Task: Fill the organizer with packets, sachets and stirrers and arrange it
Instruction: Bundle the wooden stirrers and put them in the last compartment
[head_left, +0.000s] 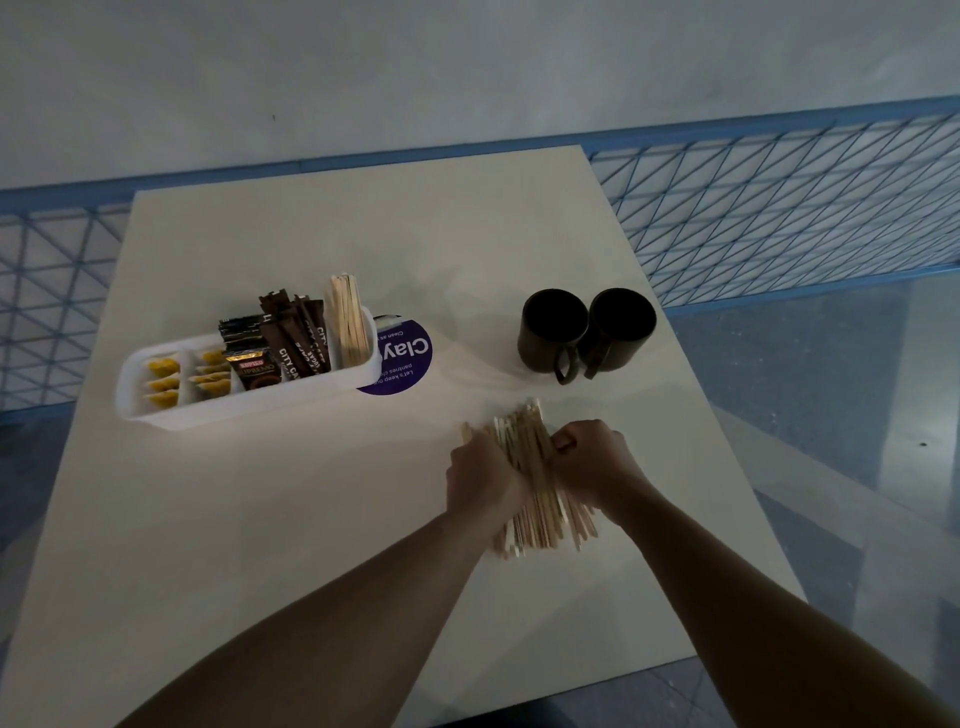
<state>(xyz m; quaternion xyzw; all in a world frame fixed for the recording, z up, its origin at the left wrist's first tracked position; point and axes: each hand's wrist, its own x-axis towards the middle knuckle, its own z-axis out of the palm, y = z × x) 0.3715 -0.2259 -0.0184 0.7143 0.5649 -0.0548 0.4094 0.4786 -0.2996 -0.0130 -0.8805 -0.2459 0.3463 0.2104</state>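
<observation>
The pale rectangular table (260, 545) has a smooth, matt top. The long white plastic organizer (249, 410) looks smooth and faintly translucent. The thin pale wooden stirrers (530, 467) near the front edge look bare and matt. The dark brown sachets (291, 348) show a glossy foil sheen. The two dark mugs (553, 332) look matt, and the round purple sticker (410, 364) looks smooth.

Purple sticker (410, 364) pt. hidden behind organizer (234, 410); sides of stirrer bundle (524, 441) under left hand (480, 478) & right hand (592, 457).
</observation>
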